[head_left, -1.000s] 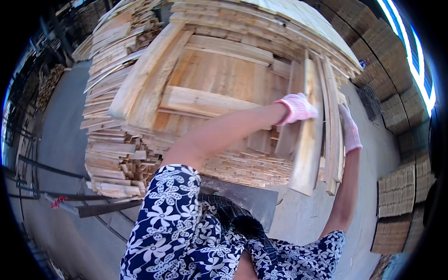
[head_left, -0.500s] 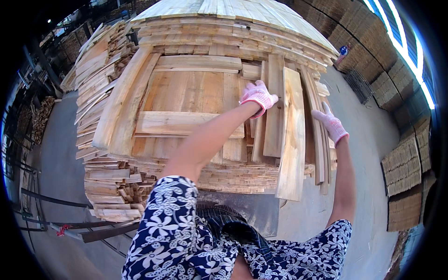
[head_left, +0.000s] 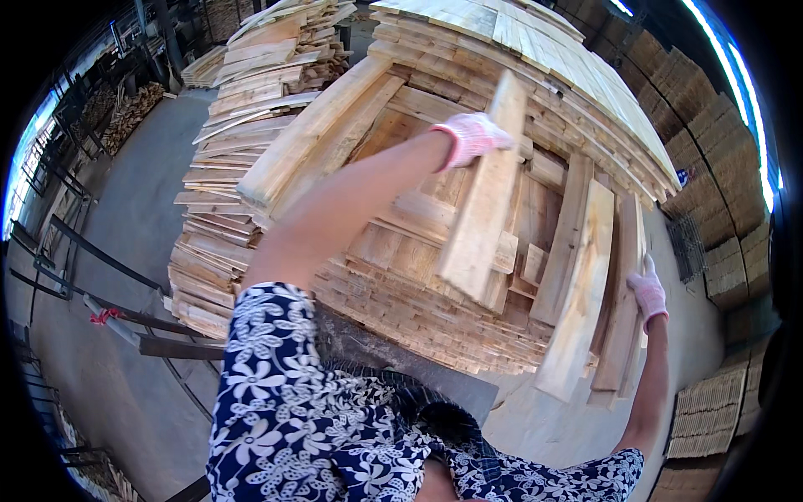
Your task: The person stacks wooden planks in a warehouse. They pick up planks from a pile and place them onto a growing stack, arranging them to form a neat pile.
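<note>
My left hand (head_left: 477,139), in a pink-and-white knitted glove, is closed around a narrow wooden plank (head_left: 485,201). The plank is lifted and tilted above the layered stack of boards (head_left: 410,309). My right hand (head_left: 648,294), gloved alike, rests against the outer edge of a long plank (head_left: 621,309) on the right side of the stack; its fingers look stretched out. Between the hands lie a pale plank (head_left: 577,293) that juts past the near edge and a browner plank (head_left: 565,243). Two long boards (head_left: 322,134) lie along the left side.
A taller pile of boards (head_left: 519,33) rises behind. Loose, uneven planks (head_left: 242,151) are heaped at the left. Dark metal bars (head_left: 167,345) with a red tie stand at the lower left. Tall timber stacks (head_left: 677,100) line the right, beyond a grey floor (head_left: 698,335).
My left hand has taken hold of a narrow plank and raised it off the stack. The view has turned left, shifting the stack rightward. My right hand stays at the right-hand planks.
</note>
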The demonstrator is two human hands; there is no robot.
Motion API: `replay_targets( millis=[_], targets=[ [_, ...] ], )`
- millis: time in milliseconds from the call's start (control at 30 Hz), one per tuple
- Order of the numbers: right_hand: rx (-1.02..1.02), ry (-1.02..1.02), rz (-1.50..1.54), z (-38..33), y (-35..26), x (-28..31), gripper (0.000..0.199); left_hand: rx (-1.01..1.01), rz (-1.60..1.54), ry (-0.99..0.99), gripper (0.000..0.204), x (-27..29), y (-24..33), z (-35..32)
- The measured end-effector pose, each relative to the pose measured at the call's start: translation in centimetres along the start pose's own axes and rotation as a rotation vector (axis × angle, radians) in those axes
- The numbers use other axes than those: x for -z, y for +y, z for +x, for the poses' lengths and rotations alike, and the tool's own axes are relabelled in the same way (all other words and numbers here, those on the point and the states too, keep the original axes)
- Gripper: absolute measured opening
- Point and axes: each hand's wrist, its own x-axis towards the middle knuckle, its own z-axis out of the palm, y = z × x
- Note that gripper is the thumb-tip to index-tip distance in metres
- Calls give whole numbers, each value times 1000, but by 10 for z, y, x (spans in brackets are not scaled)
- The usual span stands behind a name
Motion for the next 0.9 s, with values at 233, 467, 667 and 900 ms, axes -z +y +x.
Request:
replay_targets(
  millis=[233,467,667,900],
  targets=[
    [107,-256,680,-60,-81,55,81,155,741,229,83,148,-106,-34],
    [276,-437,929,-93,-238,-36,64,270,1117,221,88,114,-97,-58],
    [-51,-551,1180,-54,-308,-179,63,178,1023,158,78,108,-114,-29],
    [223,-217,-123,-41,-359,-219,96,127,1004,13,73,152,-121,-32]
  ],
)
